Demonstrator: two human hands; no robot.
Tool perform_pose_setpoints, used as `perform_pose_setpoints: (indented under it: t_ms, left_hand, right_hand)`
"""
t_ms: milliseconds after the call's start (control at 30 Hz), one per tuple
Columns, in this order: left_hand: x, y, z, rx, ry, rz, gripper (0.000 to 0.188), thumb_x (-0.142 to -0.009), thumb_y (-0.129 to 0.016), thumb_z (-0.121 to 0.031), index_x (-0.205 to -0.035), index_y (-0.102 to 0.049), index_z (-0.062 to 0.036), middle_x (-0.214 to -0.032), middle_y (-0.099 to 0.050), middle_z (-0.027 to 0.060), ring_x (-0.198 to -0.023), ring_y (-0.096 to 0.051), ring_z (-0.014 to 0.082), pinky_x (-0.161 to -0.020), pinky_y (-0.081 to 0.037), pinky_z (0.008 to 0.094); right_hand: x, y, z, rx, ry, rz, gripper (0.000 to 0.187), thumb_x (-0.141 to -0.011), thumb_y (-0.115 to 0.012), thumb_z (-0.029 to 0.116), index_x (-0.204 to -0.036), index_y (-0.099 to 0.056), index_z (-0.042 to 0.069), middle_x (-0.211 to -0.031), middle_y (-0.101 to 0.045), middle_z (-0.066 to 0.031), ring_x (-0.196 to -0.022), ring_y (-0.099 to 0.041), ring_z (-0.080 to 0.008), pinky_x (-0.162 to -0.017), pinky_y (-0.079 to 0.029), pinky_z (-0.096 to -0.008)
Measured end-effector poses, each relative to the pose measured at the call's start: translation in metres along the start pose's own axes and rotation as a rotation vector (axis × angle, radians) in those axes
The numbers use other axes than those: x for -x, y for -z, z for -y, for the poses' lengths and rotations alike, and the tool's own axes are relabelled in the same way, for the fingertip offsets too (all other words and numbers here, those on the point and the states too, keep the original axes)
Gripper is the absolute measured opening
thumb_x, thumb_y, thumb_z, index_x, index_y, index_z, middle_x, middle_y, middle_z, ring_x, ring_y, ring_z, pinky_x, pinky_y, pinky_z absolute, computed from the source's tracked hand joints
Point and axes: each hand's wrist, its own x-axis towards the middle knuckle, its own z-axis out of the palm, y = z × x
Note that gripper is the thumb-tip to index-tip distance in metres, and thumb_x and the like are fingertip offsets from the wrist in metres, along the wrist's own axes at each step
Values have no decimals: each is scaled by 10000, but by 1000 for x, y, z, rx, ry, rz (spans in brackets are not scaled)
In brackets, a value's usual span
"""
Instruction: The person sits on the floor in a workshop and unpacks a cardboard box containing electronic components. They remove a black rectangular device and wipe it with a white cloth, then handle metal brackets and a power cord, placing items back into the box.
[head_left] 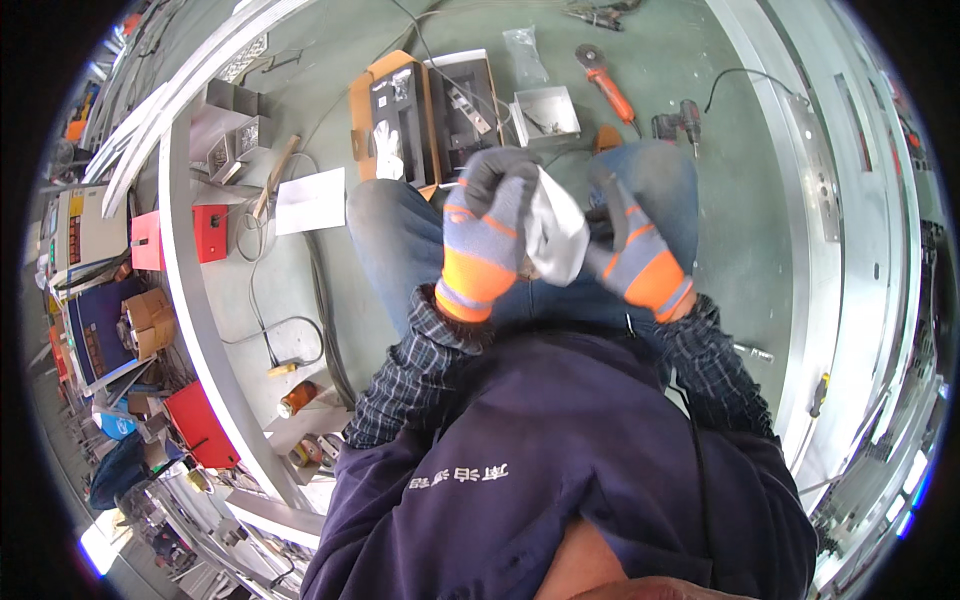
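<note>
Both my hands wear grey gloves with orange bands and dark fingertips, and they are raised over my lap. My left hand (484, 232) has its fingers curled shut on a white, crumpled sheet or pouch (560, 232); I cannot tell whether it is paper or plastic. The white piece hangs between the two hands, creased and tilted. At its right edge my right hand (645, 252) has its dark fingertips against it, one finger reaching up; the exact grip is partly hidden.
Beyond my knees lie an open box with black foam (400, 110), a white tray of small parts (547, 116), an orange angle grinder (605, 85) and a drill (688, 124). A white sheet (311, 201) and cables (325, 300) lie left. Metal frame beams (185, 250) flank me.
</note>
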Motion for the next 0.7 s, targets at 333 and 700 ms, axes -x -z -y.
perform_pose_setpoints:
  t_ms: [333,700]
  left_hand:
    - [28,-1,-37,-244,-342,134,516,-847,-704,-4,-1328,-520,28,-1186,-602,114,-1076,-596,182,-950,-470,303]
    - [9,24,66,63,111,689,751,-780,-841,-86,-1404,-428,-20,-1185,-612,66,-1104,-576,159,-980,-468,338]
  right_hand:
    - [-31,-24,-13,-101,364,68,249,-908,-603,127,-1135,-676,53,-1075,-708,-82,-974,-665,-250,-868,-518,-361]
    - [-57,30,61,243,694,-225,476,-853,-696,63,-1294,-542,-25,-1132,-689,-166,-1003,-696,-279,-860,-552,-375]
